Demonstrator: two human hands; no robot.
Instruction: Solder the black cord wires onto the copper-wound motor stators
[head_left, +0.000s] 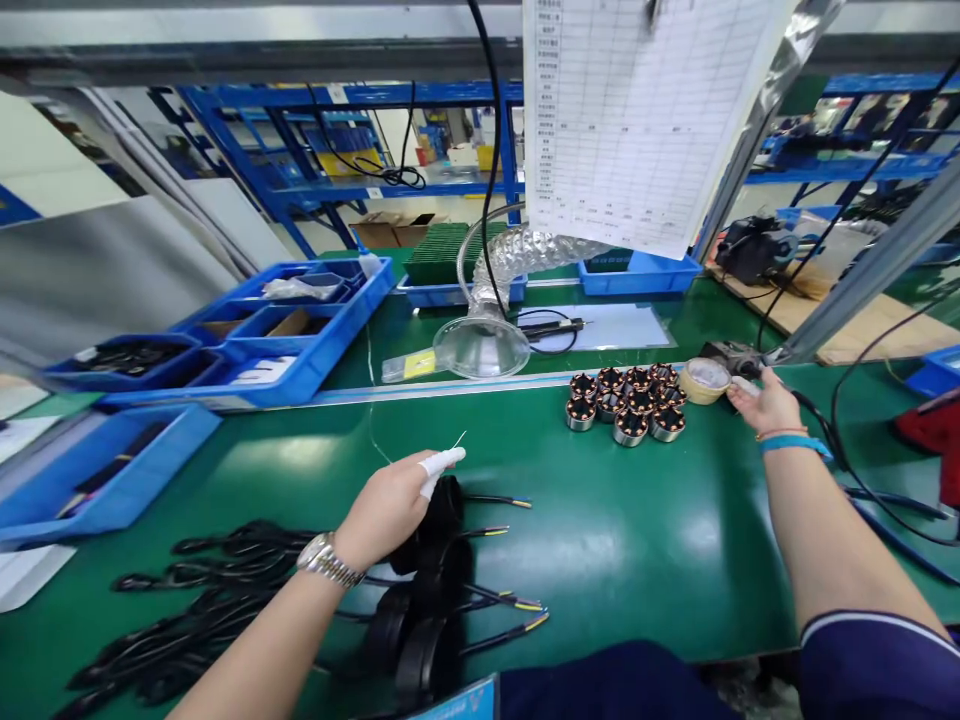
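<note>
My left hand, with white tape or cots on its fingers, pinches a thin solder wire whose tip sticks out past the fingertips. Below it are several round black housings with short stripped leads and long black cables. Over at the right, my right hand is closed on the soldering iron at its dark stand; the fingers partly hide it. A round tan tin sits beside that hand, and left of it is a cluster of copper-wound motor stators.
A clear funnel hood on a foil duct stands behind the stators. Blue bins line the left back. A black pen-like tool lies on a white sheet. Papers hang overhead; dark cables run along the right.
</note>
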